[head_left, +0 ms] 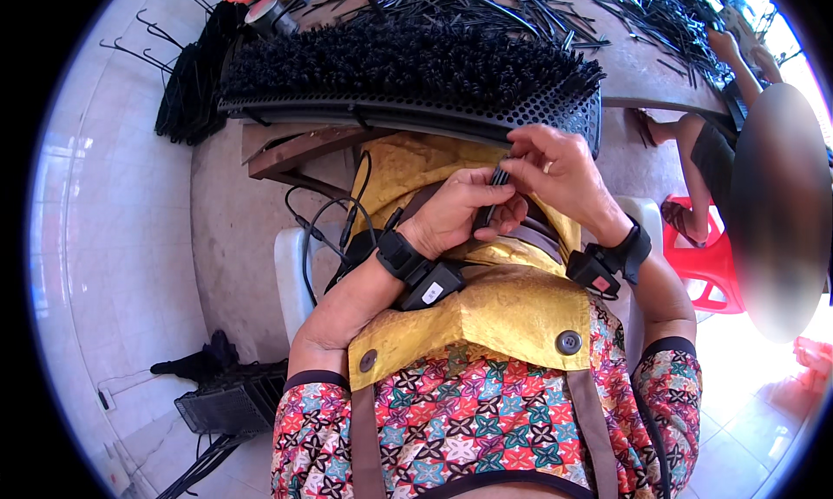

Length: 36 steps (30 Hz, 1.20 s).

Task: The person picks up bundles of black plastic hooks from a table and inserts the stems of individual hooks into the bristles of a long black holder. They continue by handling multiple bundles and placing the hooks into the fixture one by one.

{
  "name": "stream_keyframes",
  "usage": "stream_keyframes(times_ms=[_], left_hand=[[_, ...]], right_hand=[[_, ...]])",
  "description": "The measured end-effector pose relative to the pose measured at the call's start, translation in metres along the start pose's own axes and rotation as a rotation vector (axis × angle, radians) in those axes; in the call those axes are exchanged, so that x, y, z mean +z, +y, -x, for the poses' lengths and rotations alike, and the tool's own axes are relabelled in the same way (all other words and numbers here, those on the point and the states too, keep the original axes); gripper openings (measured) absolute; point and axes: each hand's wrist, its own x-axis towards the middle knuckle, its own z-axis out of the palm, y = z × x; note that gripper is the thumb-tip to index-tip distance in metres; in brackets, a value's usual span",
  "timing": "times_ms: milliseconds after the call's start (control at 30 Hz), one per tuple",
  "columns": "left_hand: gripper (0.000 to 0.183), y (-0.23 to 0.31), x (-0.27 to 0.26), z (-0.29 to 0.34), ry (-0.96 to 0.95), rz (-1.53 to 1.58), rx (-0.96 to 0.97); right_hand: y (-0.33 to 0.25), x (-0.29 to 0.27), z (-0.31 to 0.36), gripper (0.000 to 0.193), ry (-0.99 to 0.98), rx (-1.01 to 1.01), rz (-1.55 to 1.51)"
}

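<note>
In front of my lap, my left hand (451, 208) is closed around a small bundle of thin black strips (498, 178), its thumb lying along them. My right hand (564, 180) meets it from the right, thumb and fingers bent at the upper end of the same strips. Whether the right fingers also pinch a separate piece is hidden. Just beyond both hands stands a perforated black tray (577, 110), packed with many short black upright pieces (399, 65). A yellow apron (503, 304) covers my lap and chest.
Loose black strips (521, 17) lie heaped on the table behind the tray. At right, another person's arm (737, 69) reaches toward a similar heap, near a red stool (707, 265). Black cables (325, 230) loop by my left forearm. A black crate (230, 403) sits at lower left.
</note>
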Motion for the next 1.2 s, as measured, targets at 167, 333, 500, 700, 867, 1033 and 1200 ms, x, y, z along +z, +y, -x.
stream_keyframes(times_ms=[167, 333, 500, 700, 867, 1033, 1200], left_hand=[[0.021, 0.005, 0.006, 0.002, 0.015, -0.049, -0.003], [0.015, 0.002, 0.006, 0.000, 0.196, -0.092, 0.107], [0.012, 0.002, 0.001, 0.000, 0.232, -0.051, 0.159], [0.012, 0.001, 0.002, -0.001, 0.267, -0.052, 0.203], [0.011, 0.003, 0.007, 0.000, 0.327, -0.128, 0.202], [0.012, 0.003, 0.010, 0.000, 0.393, -0.204, 0.201], [0.013, 0.000, 0.005, -0.002, 0.389, -0.151, 0.147]], right_hand=[[0.011, 0.003, 0.005, 0.020, -0.022, 0.287, -0.451], [0.013, 0.000, 0.002, 0.017, 0.089, 0.235, -0.369], [0.013, 0.002, 0.003, 0.019, 0.081, 0.260, -0.487], [0.013, 0.010, 0.007, 0.021, 0.087, 0.261, -0.547], [0.016, 0.014, 0.008, 0.017, 0.222, 0.238, -0.402], [0.026, 0.001, -0.001, 0.020, 0.393, 0.207, -0.393], [0.028, -0.022, -0.011, 0.021, 0.586, 0.027, -0.277]])
